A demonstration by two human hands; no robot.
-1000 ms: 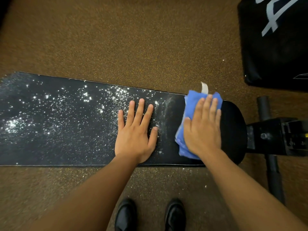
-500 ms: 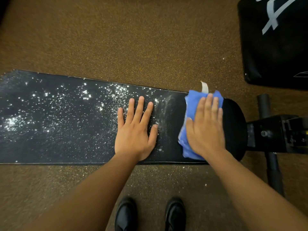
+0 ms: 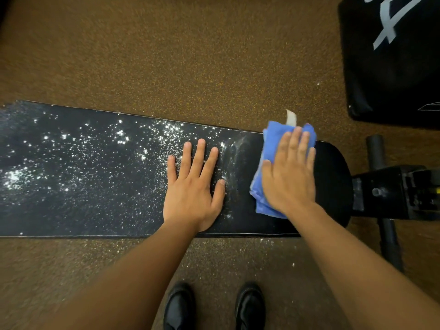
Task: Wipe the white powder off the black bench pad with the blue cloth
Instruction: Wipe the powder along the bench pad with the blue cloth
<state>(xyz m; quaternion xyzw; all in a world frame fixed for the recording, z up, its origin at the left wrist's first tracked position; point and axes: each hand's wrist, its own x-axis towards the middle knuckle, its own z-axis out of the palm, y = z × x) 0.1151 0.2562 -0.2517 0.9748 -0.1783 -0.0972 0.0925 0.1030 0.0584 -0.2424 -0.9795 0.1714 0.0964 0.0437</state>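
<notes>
R hand fingers straight, flat on blue cloth; L hand fingers spread on powdery bench pad

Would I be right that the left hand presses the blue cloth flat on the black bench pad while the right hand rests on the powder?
Not quite: the head view shows the hands swapped. The right hand presses the blue cloth on the black bench pad; the left hand rests on the white powder.

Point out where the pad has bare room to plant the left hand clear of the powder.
Room is scarce. The wiped strip of bench pad between the left hand and the blue cloth is narrow. The rounded end right of the right hand looks clean. Everything left of the left hand carries white powder.
</notes>
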